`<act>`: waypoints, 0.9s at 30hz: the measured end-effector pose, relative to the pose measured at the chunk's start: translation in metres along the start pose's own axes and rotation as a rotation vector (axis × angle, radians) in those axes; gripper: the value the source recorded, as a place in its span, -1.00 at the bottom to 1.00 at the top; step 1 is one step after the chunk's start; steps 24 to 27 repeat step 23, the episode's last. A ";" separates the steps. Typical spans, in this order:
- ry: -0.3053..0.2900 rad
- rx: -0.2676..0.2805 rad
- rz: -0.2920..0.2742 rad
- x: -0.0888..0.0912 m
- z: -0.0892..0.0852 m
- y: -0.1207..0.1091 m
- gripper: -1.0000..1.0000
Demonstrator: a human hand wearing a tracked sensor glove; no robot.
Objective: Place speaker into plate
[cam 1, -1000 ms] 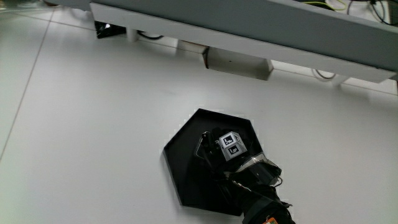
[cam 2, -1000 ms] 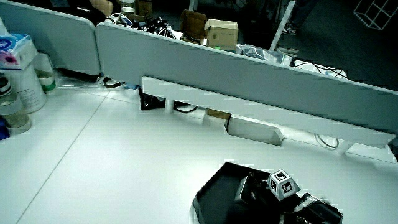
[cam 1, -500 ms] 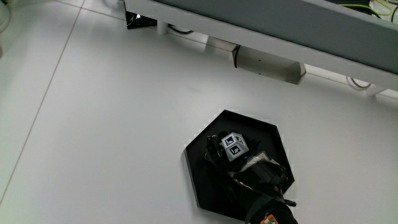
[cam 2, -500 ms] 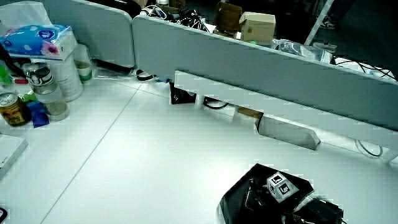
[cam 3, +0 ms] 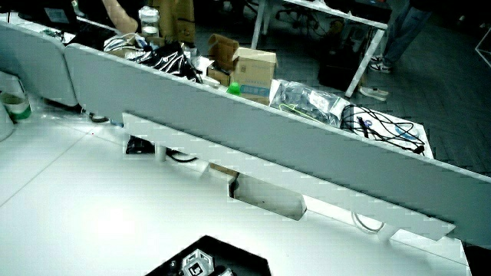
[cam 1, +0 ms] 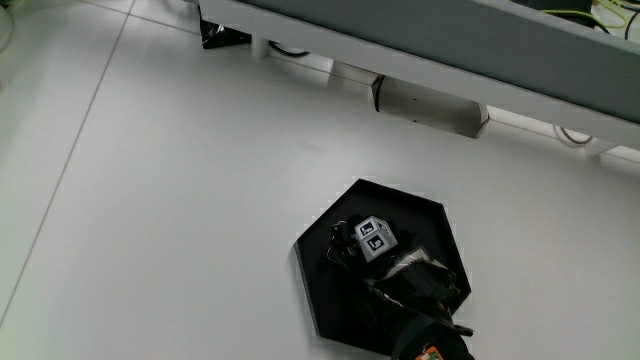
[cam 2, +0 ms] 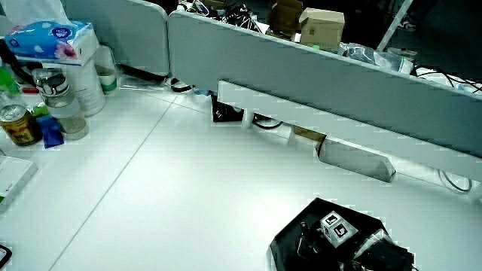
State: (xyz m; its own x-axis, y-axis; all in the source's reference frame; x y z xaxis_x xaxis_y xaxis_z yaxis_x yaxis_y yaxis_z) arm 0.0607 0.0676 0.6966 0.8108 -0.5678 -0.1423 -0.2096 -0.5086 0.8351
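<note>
While resting inside black hexagonal plate (cam 1: 420, 213) on desk (cam 1: 170, 200), hand (cam 1: 385, 262) covers speaker; fingers' state: cannot tell.

Main overhead; sides oblique, plate (cam 1: 330, 300) shared.

The plate (cam 1: 425, 215) lies on the table (cam 1: 180, 200), near the table's edge closest to the person and well apart from the low partition (cam 2: 361, 98). The hand (cam 1: 385, 262) is over the plate, inside its rim, with the cube (cam 1: 375, 238) on its back; the forearm (cam 1: 430, 335) reaches in from the person's side. Whether anything lies under the hand cannot be told. In a side view, 1 can (cam 2: 19, 124), 1 bottle (cam 2: 60, 105) and 1 tissue pack (cam 2: 53, 38) stand grouped at the table's edge near the partition, well apart from the plate. A box (cam 3: 253, 69) sits past the partition.
</note>
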 end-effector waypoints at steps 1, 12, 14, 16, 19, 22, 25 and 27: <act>0.021 -0.005 0.001 0.001 -0.002 -0.001 -0.41; 0.213 0.149 -0.074 0.021 -0.038 -0.037 -1.00; 0.310 0.171 0.000 0.025 -0.048 -0.042 -1.00; 0.343 0.180 0.012 0.026 -0.053 -0.049 -1.00; 0.464 0.124 0.074 0.030 -0.060 -0.059 -1.00; 0.510 0.219 0.082 0.030 -0.062 -0.075 -1.00; 0.526 0.250 0.085 0.030 -0.063 -0.080 -1.00; 0.526 0.250 0.085 0.030 -0.063 -0.080 -1.00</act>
